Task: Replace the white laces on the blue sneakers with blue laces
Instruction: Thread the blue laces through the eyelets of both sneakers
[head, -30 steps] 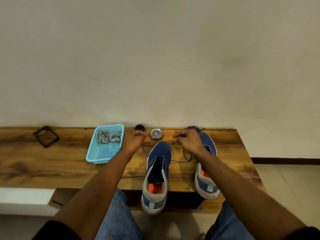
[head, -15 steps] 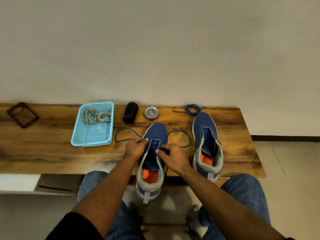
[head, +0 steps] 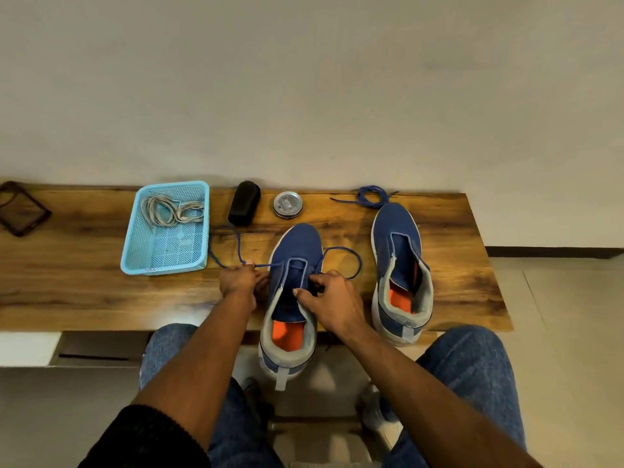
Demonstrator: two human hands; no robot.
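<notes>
I see my left hand (head: 240, 282) pinching one end of the blue lace (head: 341, 261) just left of the near sneaker (head: 293, 288), which sits on the wooden bench (head: 84, 292) with its heel over the front edge. My right hand (head: 332, 300) curls its fingers on the sneaker's right eyelet edge, gripping there; the lace loops out beside it. The second sneaker (head: 400, 265) stands to the right, unlaced, with a spare blue lace (head: 369, 196) coiled beyond its toe. The white laces (head: 170, 211) lie bundled in the light-blue basket (head: 165, 266) on the left.
</notes>
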